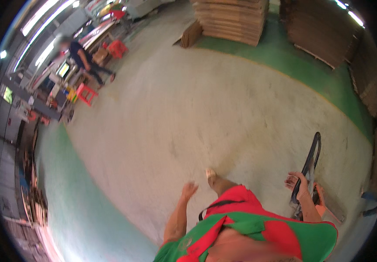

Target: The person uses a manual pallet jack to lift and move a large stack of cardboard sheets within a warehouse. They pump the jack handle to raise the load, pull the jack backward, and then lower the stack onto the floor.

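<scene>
My left hand (189, 190) swings in front of my body over the bare floor. Its fingers are loosely bent and apart, and no object shows in it. At my right side, my right hand (299, 184) is hooked around the black loop handle (309, 159) of what looks like a pallet jack. Its fingers show on the left side of the bar. The orange body of the jack (321, 200) sits behind the hand, close to my hip, and is partly hidden by my forearm.
Tall stacks of flat cardboard (230, 19) and more brown stacks (321, 32) stand far ahead and right. At the far left a person (83, 56) stands by machines, near a red stool (86, 94). More flat boards (35, 201) line the left edge.
</scene>
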A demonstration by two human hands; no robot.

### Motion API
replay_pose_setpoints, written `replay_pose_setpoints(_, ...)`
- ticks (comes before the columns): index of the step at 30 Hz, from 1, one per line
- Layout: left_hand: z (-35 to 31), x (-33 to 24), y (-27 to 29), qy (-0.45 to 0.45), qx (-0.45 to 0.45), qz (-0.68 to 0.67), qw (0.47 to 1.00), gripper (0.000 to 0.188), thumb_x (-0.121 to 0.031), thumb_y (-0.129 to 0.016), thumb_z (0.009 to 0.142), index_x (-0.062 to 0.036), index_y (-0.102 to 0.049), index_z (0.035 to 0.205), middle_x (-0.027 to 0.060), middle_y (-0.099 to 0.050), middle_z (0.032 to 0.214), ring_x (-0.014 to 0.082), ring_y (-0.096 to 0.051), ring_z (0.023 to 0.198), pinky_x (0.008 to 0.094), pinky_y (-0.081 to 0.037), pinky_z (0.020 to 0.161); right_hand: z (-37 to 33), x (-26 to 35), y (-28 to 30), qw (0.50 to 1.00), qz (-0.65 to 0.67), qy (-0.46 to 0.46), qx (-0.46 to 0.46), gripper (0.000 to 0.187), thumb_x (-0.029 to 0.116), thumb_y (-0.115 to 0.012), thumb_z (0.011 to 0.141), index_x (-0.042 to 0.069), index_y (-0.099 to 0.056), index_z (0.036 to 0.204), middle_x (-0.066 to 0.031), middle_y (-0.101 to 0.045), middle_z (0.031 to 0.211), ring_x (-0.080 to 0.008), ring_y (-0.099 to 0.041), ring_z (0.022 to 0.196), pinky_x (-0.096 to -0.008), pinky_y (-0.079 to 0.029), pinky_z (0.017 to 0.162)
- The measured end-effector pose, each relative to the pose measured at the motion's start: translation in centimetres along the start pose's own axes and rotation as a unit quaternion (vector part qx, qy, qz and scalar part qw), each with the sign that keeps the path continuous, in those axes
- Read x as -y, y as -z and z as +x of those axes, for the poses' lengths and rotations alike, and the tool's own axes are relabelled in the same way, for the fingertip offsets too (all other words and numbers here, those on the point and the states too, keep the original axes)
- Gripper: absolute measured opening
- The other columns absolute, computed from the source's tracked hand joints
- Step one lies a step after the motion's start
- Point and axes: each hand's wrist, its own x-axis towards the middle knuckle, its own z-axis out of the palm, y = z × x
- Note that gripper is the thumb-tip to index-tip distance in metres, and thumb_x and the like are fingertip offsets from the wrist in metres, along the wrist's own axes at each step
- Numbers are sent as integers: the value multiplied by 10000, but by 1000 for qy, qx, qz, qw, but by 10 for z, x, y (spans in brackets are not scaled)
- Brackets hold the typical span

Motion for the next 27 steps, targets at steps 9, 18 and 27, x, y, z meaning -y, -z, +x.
replay_pose_setpoints(9, -11, 114, 171, 272, -62, -295, 914, 479, -209, -773, 861, 67, -588, 1207, 150, -679, 940, 257, -686, 723, 360, -563, 588, 121, -9, -267, 1000, -6, 29, 6, 343, 338, -612, 918, 29, -643, 1064, -94, -677, 844, -245, -680, 807, -380, -561, 747)
replay_pose_setpoints(18, 142, 109, 404, 272, -42, -256, 927, 431, -225, -761, 876, 64, -614, 1160, 133, -689, 904, 231, -676, 702, 346, -555, 559, 204, -23, -531, 997, -17, 77, 4, 301, 308, -613, 931, 42, -630, 1069, -81, -671, 848, -226, -678, 791, -369, -556, 726)
replay_pose_setpoints(27, 519, -111, 640, -29, -61, -62, 996, 519, -224, -691, 925, 57, -542, 1336, 146, -694, 1016, 199, -686, 830, 311, -550, 671, 281, -40, -776, 995, -61, 80, -20, 314, 294, -623, 925, 23, -636, 1082, -92, -678, 841, -222, -680, 753, -346, -558, 674)
